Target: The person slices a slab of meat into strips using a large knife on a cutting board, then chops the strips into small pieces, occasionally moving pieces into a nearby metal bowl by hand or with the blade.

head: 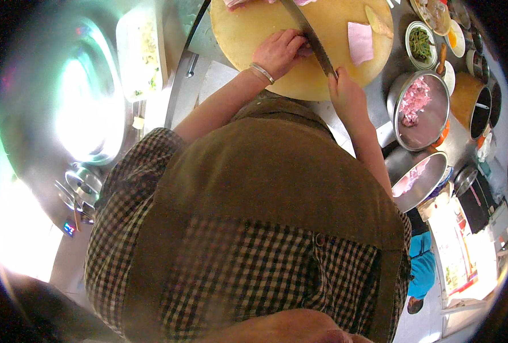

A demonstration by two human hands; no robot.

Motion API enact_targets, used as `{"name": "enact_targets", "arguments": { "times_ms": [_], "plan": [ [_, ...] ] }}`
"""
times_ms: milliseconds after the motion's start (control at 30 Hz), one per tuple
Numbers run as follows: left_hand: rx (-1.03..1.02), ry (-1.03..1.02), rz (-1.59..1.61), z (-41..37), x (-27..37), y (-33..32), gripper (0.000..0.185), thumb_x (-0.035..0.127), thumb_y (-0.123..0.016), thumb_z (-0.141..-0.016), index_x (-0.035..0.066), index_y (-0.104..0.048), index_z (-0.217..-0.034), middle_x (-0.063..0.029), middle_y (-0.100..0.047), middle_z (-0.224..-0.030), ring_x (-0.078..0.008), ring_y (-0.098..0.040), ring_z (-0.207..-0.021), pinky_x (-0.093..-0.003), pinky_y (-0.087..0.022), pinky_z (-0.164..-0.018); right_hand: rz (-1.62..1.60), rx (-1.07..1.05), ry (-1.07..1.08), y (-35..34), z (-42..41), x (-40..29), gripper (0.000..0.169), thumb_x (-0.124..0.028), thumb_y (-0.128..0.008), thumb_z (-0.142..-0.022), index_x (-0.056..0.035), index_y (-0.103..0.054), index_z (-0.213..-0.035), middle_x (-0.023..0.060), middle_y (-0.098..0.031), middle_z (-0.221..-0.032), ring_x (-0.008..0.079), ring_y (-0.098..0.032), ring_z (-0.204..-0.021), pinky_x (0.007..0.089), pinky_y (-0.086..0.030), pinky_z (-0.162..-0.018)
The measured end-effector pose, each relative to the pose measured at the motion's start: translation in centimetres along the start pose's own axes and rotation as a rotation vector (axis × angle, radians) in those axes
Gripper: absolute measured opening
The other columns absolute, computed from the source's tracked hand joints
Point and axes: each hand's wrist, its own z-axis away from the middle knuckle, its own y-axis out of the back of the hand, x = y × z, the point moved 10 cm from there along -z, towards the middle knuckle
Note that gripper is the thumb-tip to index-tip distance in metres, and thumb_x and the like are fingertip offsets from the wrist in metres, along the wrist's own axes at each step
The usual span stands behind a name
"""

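My right hand grips the handle of a large kitchen knife, whose long dark blade runs up and left across a round, thick cutting board. Beside the blade, my left hand rests on the board with curled fingers. What lies under those fingers is mostly hidden. A pale pink slab of meat or skin lies on the board's right side. Next to it is a yellowish piece that looks like ginger. More raw meat shows at the board's far edge, cut off by the frame.
Right of the board stand a plate of green vegetables, a metal bowl of chopped meat and another metal bowl with meat. At left, a white tub holds pale food. A person in blue trousers stands behind on the right.
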Motion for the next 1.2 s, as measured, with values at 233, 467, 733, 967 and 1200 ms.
{"name": "enact_targets", "arguments": {
  "times_ms": [233,467,733,967,1200],
  "plan": [
    [0.141,-0.012,0.136,0.4,-0.3,2.6,0.039,0.019,-0.069,-0.062,0.011,-0.054,-0.097,-0.0066,-0.053,-0.096,-0.0269,-0.053,-0.082,-0.0364,-0.046,-0.071,0.014,-0.118,-0.156,-0.7,5.8,4.5,0.020,-0.027,-0.042,-0.087,-0.0088,-0.042,-0.095,0.0216,-0.057,-0.070,0.0412,-0.056,-0.068,0.0493,-0.043,-0.062],
    [0.131,-0.081,0.085,0.7,-0.1,1.7,0.030,0.018,-0.070,-0.062,0.014,-0.057,-0.089,-0.0036,-0.053,-0.091,-0.0250,-0.053,-0.080,-0.0345,-0.046,-0.067,-0.070,-0.051,-0.146,1.7,6.4,1.3,0.018,-0.028,-0.042,-0.087,-0.0106,-0.043,-0.094,0.0219,-0.057,-0.070,0.0408,-0.056,-0.066,0.0503,-0.042,-0.059],
    [0.079,-0.050,0.055,0.3,0.2,1.2,0.019,0.021,-0.065,-0.069,0.014,-0.056,-0.084,-0.0026,-0.053,-0.090,-0.0238,-0.053,-0.080,-0.0338,-0.047,-0.065,-0.038,-0.207,-0.209,-0.4,6.1,2.1,0.020,-0.026,-0.042,-0.087,-0.0100,-0.041,-0.099,0.0245,-0.056,-0.072,0.0441,-0.054,-0.071,0.0506,-0.040,-0.061],
    [0.053,0.004,0.051,0.2,-0.3,1.0,0.019,0.022,-0.063,-0.071,0.013,-0.055,-0.085,-0.0030,-0.053,-0.086,-0.0219,-0.054,-0.078,-0.0321,-0.047,-0.063,-0.103,-0.120,-0.080,-0.9,1.5,0.2,0.027,-0.029,-0.040,-0.088,-0.0046,-0.043,-0.099,0.0245,-0.057,-0.074,0.0427,-0.055,-0.070,0.0495,-0.043,-0.062],
    [0.019,0.036,0.046,0.5,-0.7,-0.1,0.026,0.023,-0.063,-0.071,0.011,-0.054,-0.093,-0.0045,-0.055,-0.097,-0.0251,-0.055,-0.083,-0.0339,-0.048,-0.066,-0.169,-0.039,-0.006,-0.4,-2.3,-1.9,0.026,-0.029,-0.040,-0.088,-0.0041,-0.047,-0.094,0.0236,-0.057,-0.079,0.0416,-0.055,-0.073,0.0485,-0.043,-0.064]
  ]
}}
